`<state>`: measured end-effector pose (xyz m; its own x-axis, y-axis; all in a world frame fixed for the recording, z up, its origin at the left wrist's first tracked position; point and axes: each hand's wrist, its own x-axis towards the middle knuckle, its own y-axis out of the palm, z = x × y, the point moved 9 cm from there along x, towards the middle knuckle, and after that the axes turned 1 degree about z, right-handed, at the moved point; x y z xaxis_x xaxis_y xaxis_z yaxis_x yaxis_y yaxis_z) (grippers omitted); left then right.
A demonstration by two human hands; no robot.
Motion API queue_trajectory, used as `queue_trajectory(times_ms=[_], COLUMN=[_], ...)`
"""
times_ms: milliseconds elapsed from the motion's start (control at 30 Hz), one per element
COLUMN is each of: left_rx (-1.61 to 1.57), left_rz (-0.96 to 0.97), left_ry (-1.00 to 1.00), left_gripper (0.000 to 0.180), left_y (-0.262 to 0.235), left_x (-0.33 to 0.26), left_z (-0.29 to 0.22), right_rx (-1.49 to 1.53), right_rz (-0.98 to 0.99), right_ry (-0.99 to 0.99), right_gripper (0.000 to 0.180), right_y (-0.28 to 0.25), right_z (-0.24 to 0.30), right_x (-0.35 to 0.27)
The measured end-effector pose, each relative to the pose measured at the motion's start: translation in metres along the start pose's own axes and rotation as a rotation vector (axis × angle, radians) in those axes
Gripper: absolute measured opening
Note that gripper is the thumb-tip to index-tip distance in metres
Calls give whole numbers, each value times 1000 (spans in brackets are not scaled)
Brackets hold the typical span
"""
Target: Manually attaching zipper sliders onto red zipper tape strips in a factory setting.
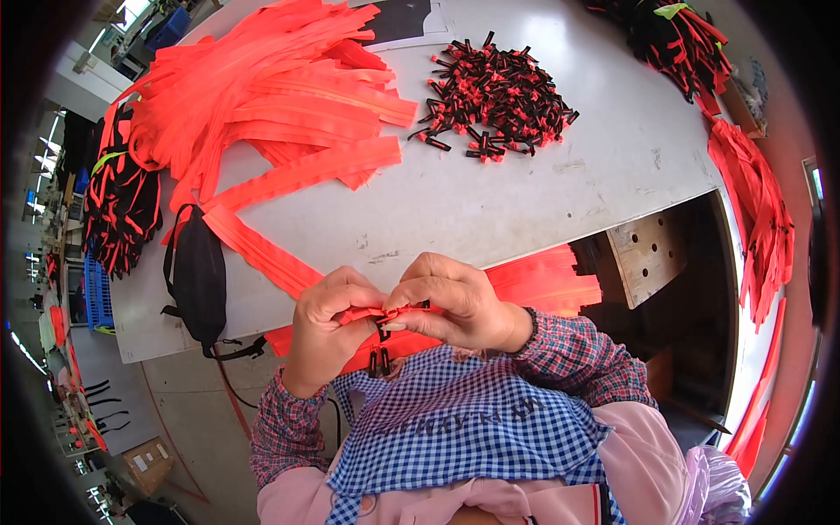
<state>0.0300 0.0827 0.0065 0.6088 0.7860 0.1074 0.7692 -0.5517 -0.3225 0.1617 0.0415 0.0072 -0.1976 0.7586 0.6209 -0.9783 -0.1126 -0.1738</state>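
Note:
Close to my body, just off the table's near edge, both hands come together over an orange-red zipper strip (357,350). My left hand (328,319) is closed, pinching the strip's end between thumb and fingers. From the right, my right hand (451,302) is closed in a pinch at the same end. A black zipper slider shows between the fingertips, partly hidden by them. Below the hands hang black zipper pulls (379,360) against the strip. Another orange zipper strip (262,252) runs from the large pile to behind my left hand.
A large heap of orange zipper strips (262,96) covers the table's far left. Right of it lies a pile of black-and-red zipper sliders (503,101). A black pouch (199,280) sits at the left edge. Black-and-orange bundles (122,210) hang at left; orange strips (752,201) drape at right.

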Motion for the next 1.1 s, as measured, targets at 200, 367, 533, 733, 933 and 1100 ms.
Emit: queue_trajectory(times_ms=[200, 367, 533, 733, 933, 1100], left_rx=[64, 51, 69, -91, -29, 8], left_rz=[5, -1, 74, 23, -51, 33], left_ry=[-2, -41, 31, -46, 18, 100], left_gripper=[17, 18, 20, 20, 17, 17], left_y=[2, 4, 10, 8, 6, 8], left_x=[1, 0, 1, 3, 10, 20], left_z=[-3, -1, -3, 12, -6, -11], right_rx=[83, 109, 167, 207, 332, 505], right_rz=[37, 34, 52, 49, -40, -203], right_ry=[69, 67, 88, 180, 394, 425], right_gripper=[22, 18, 17, 13, 7, 8], right_y=[0, -1, 4, -4, -3, -3], right_z=[-8, -6, -15, -23, -32, -32], right_x=[-2, 0, -5, 0, -3, -7])
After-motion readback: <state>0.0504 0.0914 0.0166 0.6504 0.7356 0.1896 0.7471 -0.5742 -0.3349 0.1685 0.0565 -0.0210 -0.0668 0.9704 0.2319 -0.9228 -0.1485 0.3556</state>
